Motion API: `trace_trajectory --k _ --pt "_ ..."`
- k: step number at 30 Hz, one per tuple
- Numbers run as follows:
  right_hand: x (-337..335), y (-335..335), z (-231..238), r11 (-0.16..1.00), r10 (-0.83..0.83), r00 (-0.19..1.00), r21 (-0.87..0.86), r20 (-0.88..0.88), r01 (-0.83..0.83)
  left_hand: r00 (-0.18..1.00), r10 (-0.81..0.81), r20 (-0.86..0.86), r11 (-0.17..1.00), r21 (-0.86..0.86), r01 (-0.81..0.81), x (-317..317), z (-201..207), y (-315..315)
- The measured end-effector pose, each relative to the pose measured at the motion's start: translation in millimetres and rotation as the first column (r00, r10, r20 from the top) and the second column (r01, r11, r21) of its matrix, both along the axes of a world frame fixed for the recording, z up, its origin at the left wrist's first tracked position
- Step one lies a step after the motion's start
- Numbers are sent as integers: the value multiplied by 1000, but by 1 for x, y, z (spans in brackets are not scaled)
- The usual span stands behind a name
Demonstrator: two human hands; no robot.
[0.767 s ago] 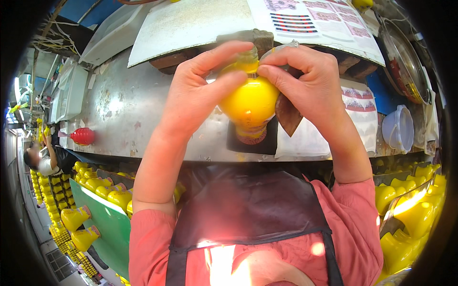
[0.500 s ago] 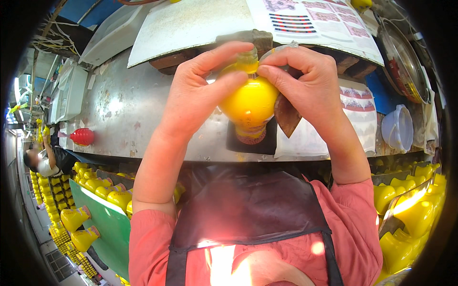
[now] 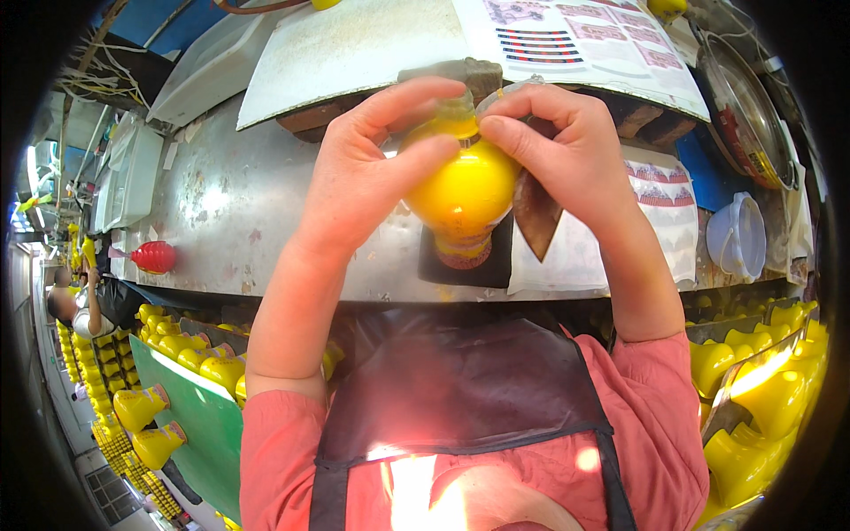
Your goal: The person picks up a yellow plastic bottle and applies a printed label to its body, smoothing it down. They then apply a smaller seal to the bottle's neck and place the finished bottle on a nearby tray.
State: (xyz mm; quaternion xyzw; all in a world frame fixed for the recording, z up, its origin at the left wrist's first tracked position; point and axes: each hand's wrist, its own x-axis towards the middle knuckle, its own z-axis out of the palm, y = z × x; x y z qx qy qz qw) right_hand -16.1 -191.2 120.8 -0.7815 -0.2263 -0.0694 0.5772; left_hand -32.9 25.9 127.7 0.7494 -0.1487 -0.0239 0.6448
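Note:
A glossy yellow bottle (image 3: 462, 190) stands upright on a dark pad (image 3: 487, 263) at the near edge of the metal table. My left hand (image 3: 367, 164) curls round its neck from the left, thumb on the shoulder and fingers at the top. The translucent bottle neck (image 3: 456, 111) is partly hidden and blurred. From the right, my right hand (image 3: 567, 142) has its thumb and forefinger pinched at the neck's base. A flat brown pointed piece, like a scraper (image 3: 537, 219), hangs from under its palm, its upper part hidden.
Printed decal sheets (image 3: 584, 44) lie on a raised white board (image 3: 354, 53) behind, and more sheets (image 3: 660, 208) at right. A white bucket (image 3: 737, 237) and red squeeze bottle (image 3: 154, 256) flank me. Yellow bottles (image 3: 761, 389) crowd both sides below. Another person (image 3: 88, 310) works far left.
My right hand has shifted slightly left, its fingertips still at the bottle's neck, and the brown piece has tilted a little. The left hand and bottle stay almost in place.

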Motion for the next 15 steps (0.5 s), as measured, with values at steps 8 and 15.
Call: trace_trajectory --k 8,15 --pt "8 -6 -4 995 89 976 64 -199 -78 997 -6 77 997 77 0 4 9 -5" --pt "8 -4 -5 995 82 973 76 -214 -67 988 127 92 990 47 -131 1 4 -21"
